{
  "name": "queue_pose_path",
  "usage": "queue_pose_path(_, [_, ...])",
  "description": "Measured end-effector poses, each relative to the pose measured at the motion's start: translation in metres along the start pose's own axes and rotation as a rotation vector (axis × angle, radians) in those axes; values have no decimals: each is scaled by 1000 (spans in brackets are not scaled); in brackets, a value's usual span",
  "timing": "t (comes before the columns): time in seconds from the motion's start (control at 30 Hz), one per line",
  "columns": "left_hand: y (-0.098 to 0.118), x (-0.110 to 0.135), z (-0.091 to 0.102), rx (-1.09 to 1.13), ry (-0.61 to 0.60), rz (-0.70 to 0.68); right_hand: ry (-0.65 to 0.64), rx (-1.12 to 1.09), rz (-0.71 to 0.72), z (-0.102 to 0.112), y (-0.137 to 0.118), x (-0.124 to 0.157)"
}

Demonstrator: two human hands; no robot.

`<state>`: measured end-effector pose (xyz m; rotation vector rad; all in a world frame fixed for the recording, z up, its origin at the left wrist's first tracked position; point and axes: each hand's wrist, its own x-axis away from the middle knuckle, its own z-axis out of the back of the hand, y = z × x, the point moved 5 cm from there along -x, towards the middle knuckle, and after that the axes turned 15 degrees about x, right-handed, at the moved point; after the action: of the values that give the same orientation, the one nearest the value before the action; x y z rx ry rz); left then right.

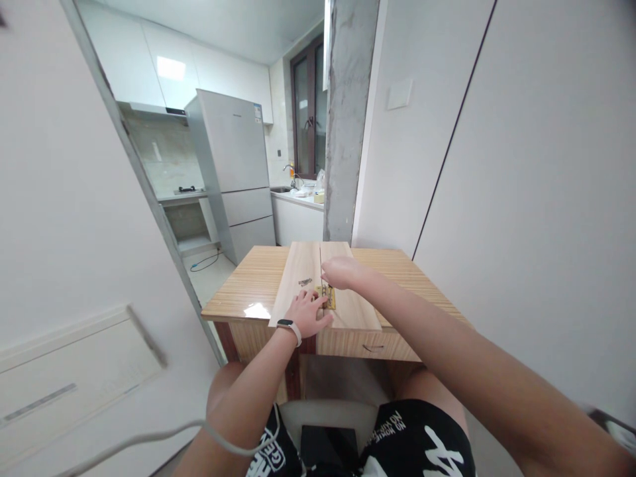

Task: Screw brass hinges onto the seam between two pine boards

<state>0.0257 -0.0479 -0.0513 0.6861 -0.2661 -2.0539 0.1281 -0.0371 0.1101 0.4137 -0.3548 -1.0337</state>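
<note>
Two pale wooden boards (298, 295) lie side by side, with a narrow seam between them. A brass-coloured hinge (332, 299) lies flat across that seam. My left hand (305, 313) rests on the boards with its fingers apart, the fingertips touching the hinge and holding nothing. Just above the hinge's far edge, my right hand (340, 273) is closed in a fist-like grip. Whatever it grips is hidden by the fingers; a small dark tip seems to show below them. Left of the hinge sits a small pile of screws (305, 282).
The boards rest on a wood-grain table (248, 281) with a drawer (368, 346) at its front. A white cable (199, 424) crosses near my left forearm. Walls flank the table on both sides. Beyond it stand a grey refrigerator (238, 146) and a kitchen counter (298, 215).
</note>
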Motion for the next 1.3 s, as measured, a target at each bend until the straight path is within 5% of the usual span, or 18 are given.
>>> queue_pose_path(0.27, [0, 0, 1, 1, -3, 0, 18, 7, 177, -13, 3, -8])
queue_pose_path(0.6, [0, -1, 0, 9, -8, 10, 7, 15, -5, -9, 6, -3])
queue_pose_path(0.97, [1, -1, 0, 7, -5, 15, -12, -19, 227, -7, -3, 0])
queue_pose_path(1.1, [2, -1, 1, 8, -5, 10, 89, 4, 130, -6, -1, -2])
queue_pose_path(1.3, [1, -2, 0, 4, 10, -11, 55, 67, 52, -2, -4, -3])
